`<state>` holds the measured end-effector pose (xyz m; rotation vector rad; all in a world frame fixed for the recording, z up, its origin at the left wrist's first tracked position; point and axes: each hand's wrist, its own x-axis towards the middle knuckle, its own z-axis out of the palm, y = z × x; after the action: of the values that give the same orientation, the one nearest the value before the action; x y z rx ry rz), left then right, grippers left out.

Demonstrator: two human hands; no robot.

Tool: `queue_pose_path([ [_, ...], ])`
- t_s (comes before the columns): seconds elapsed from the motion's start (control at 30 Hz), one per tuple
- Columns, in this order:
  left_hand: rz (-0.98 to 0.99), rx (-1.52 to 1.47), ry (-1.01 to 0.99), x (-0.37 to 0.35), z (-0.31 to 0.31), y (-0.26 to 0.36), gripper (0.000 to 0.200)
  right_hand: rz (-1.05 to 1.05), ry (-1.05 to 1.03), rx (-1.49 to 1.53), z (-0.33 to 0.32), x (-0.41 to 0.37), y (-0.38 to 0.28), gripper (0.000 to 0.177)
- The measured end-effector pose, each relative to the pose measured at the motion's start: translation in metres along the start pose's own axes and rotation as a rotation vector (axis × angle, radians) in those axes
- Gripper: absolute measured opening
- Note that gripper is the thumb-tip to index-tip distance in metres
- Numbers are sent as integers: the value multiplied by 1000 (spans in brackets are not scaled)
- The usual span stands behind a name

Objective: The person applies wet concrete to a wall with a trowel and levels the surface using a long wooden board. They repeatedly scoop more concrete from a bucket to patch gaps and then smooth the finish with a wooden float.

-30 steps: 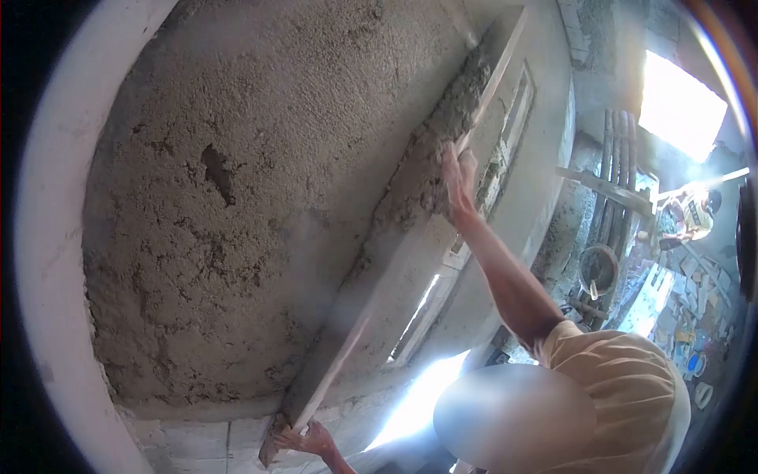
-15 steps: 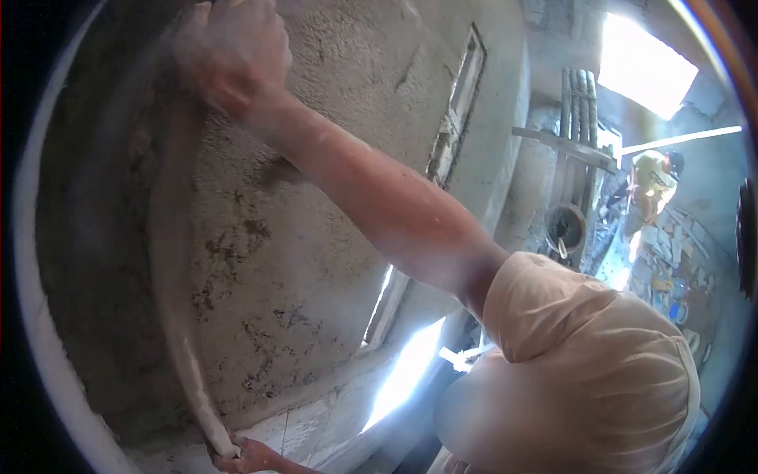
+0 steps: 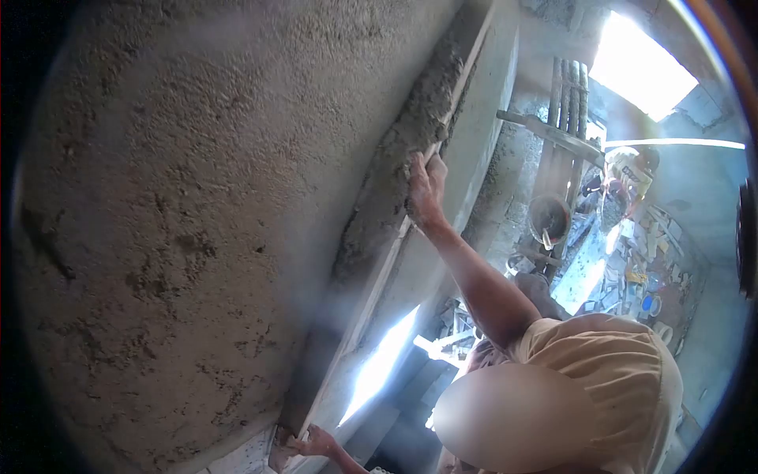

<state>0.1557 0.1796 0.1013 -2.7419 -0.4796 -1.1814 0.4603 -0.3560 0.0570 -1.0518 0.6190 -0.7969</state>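
A long straight board (image 3: 359, 320) with a pale edge runs diagonally beside the rough plastered wall (image 3: 181, 197). Dark wet mortar (image 3: 418, 107) lies along its upper stretch. My right hand (image 3: 426, 188) grips the board's edge near the middle of the view, fingers on the mortar side. At the bottom, my left hand (image 3: 316, 442) holds the lower end, its fingers partly hidden. A cream sleeve and shirt (image 3: 604, 355) fill the lower right, beside a blurred oval. Dark rough patches mark the wall's lower part.
Behind, a person (image 3: 632, 178) in a light top bends over rubble (image 3: 651, 245). Upright poles (image 3: 570, 103) with a crosspiece (image 3: 553, 136) stand near a round bucket (image 3: 548, 220). Bright openings (image 3: 643, 67) show at the upper right and low centre.
The board has swung from the far left to the centre, exposing more wall. My right hand has moved right and down with it; my left hand has shifted slightly right.
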Motion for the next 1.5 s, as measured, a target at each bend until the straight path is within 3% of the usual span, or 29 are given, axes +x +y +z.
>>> queue_pose_path([
  [0.1,-57,-139,-82,-21,10,6,54,55,72,-92,-15,0,53,33],
  [0.2,165,55,-207,-49,17,-1,54,196,-14,-29,-48,-11,82,39],
  [0.3,239,191,-262,-88,5,-49,67,316,-98,-28,-95,-19,136,38],
  [0.33,176,261,-327,-89,-22,-45,76,370,-117,-55,-112,-32,143,38],
  [0.43,186,461,-78,-67,-108,13,84,569,-93,154,-142,-79,144,34],
  [0.47,166,482,33,-69,-127,-11,85,652,-39,70,-148,-94,138,28],
  [0.53,43,427,113,-63,-174,-14,83,713,-120,158,-157,-117,130,29],
  [0.6,-143,146,107,-57,-213,-1,80,776,-104,164,-167,-149,144,31],
  [0.73,-650,-957,226,-25,-248,51,77,867,-158,129,-202,-211,187,34],
  [0.83,-867,-1300,406,-17,-267,57,74,971,-218,44,-222,-251,196,35],
  [0.93,-803,-996,180,-44,-305,-14,71,1109,-236,-6,-237,-281,209,36],
  [0.97,-769,-878,94,-35,-297,21,69,1160,-241,-24,-246,-288,216,37],
  [1.0,-994,-1121,221,-31,-300,59,59,1126,-282,17,-257,-300,231,39],
  [1.1,-1031,-743,-127,-40,-340,7,58,1269,-255,-76,-281,-322,273,38],
  [1.13,-1077,-714,-141,-36,-338,28,57,1337,-259,2,-282,-319,274,37],
  [1.23,-1058,-615,-72,-26,-304,97,50,1291,-349,-68,-289,-317,290,35],
  [1.37,-941,-666,-258,-28,-258,132,66,1440,-218,-125,-313,-313,351,38],
  [1.43,-883,-689,-350,-28,-241,151,74,1503,-154,-308,-324,-301,376,47],
  [1.47,-855,-706,-393,-28,-230,161,79,1497,-266,-318,-339,-287,378,56],
  [1.5,-700,-721,-397,-38,-208,165,69,1467,-273,-422,-338,-265,363,67],
])
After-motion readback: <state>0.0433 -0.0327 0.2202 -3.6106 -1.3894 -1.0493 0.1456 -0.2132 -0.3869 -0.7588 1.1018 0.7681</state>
